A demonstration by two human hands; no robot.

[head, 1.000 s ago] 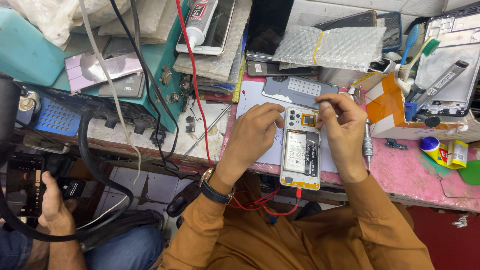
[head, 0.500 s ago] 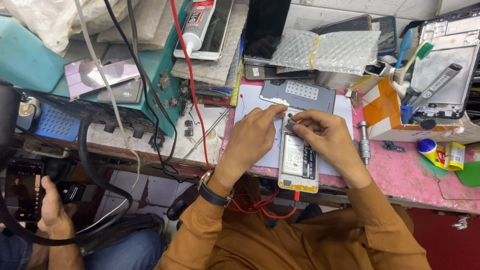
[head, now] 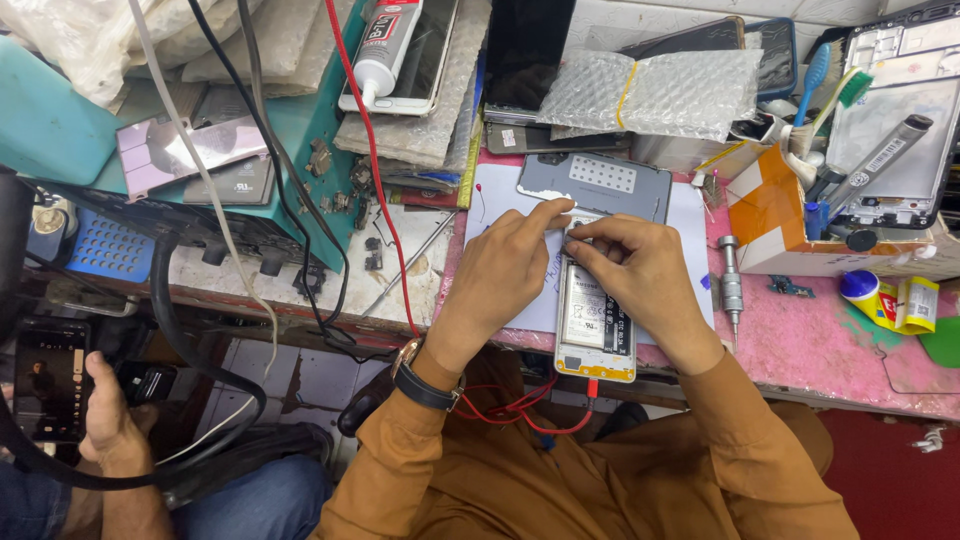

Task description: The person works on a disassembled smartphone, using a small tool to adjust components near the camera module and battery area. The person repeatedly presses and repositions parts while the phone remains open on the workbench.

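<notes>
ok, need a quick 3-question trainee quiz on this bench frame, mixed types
1. True or false: both hands work at the top end of the opened yellow-framed phone with its battery exposed.
2. Which lies just right of the phone on the pink bench top? A) silver metal screwdriver B) blue toothbrush C) white glue tube
3. Fill in: the left hand wears a dark ____ at the wrist.

Key
1. True; the right hand meets the left there.
2. A, the silver metal screwdriver. The blue toothbrush and white glue tube lie farther back.
3. Watch.
</notes>
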